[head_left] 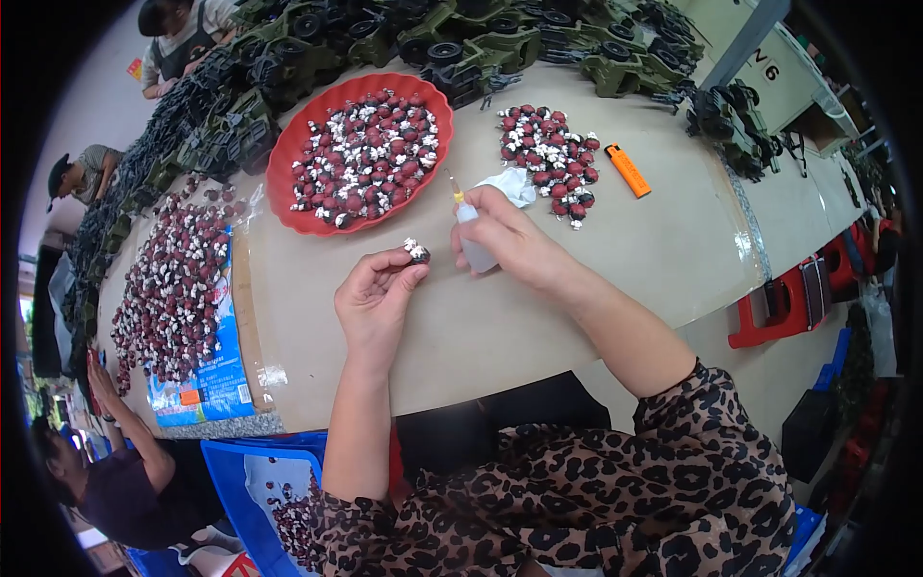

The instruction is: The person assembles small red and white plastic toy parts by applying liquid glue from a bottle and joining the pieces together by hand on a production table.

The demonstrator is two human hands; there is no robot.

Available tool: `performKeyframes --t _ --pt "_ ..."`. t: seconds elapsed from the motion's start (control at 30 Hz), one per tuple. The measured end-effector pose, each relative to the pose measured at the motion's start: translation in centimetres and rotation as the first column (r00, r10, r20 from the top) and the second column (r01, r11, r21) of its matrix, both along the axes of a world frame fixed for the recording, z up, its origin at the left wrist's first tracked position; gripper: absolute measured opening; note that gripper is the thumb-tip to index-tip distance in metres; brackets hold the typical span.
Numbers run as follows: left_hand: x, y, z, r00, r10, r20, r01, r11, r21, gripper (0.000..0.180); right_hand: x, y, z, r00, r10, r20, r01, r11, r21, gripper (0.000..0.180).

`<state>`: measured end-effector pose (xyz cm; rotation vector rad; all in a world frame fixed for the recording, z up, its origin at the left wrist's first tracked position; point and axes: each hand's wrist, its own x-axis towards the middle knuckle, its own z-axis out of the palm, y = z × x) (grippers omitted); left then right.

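Note:
My left hand (375,293) pinches a small round toy piece (417,252), dark with a white top, between thumb and fingertips above the table. In my right hand (514,238) is a translucent squeeze bottle (478,252) with a yellow collar and a thin needle tip pointing up. The tip stands apart from the piece. Beyond my hands, a red scalloped bowl (277,197) holds many similar red, black and white pieces. More of them lie in a loose cluster (550,154) to the right, beside a crumpled white tissue (519,183).
An orange lighter-like object (628,171) lies right of the cluster. Green toy vehicles (461,58) are heaped along the far edge. Left, a pile of pieces (178,288) covers a blue printed bag (216,399). A blue bin (226,481) stands below; co-workers sit at left.

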<state>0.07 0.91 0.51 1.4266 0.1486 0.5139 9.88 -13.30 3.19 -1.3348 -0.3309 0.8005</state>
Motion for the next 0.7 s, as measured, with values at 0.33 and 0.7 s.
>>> performKeyframes --t 0.33,0.7 --pt "0.1 0.5 0.0 0.994 0.11 0.005 -0.11 0.994 -0.008 0.014 0.6 -0.4 1.0 0.985 0.086 0.148 -0.089 0.996 0.018 0.033" --pt "0.5 0.5 0.0 0.991 0.128 -0.022 -0.129 0.991 -0.024 0.014 1.0 -0.4 0.1 0.96 -0.122 0.253 0.093 0.988 0.121 0.024"
